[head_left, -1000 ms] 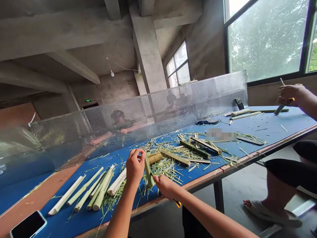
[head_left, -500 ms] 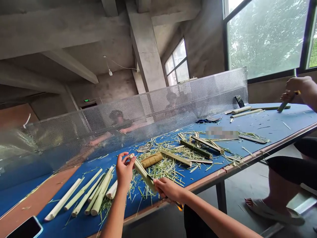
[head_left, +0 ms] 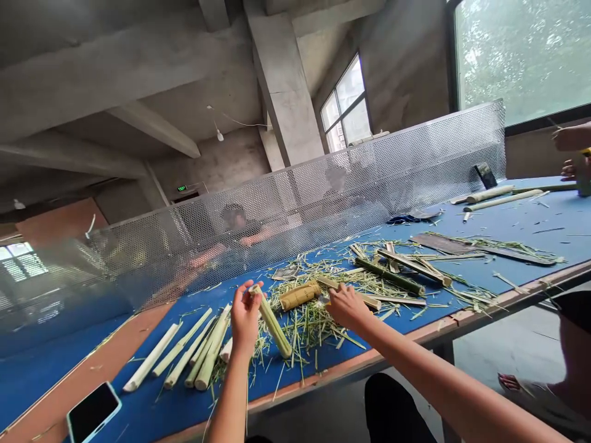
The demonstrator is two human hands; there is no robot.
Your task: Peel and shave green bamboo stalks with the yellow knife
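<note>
My left hand (head_left: 246, 314) grips the upper end of a pale green bamboo strip (head_left: 276, 327), which slants down to the right over the blue tabletop. My right hand (head_left: 347, 304) is closed over the shavings, with a short bit of a knife (head_left: 324, 301) showing at its fingers; the rest of the knife is hidden by the hand. Between the hands lies a brown bamboo piece (head_left: 299, 296) on a heap of green shavings (head_left: 307, 332). Left of my left hand, several peeled bamboo strips (head_left: 210, 354) lie side by side.
A phone (head_left: 93, 411) rests at the near left. Split bamboo pieces (head_left: 390, 275) and a flat dark board (head_left: 443, 244) lie to the right. A perforated metal screen (head_left: 295, 215) runs along the table's back. At far right, another person's hand (head_left: 572, 138) works.
My right hand has moved right and up, away from the strip, to the shavings. My left hand still holds the strip, now without the blade against it. The view has shifted.
</note>
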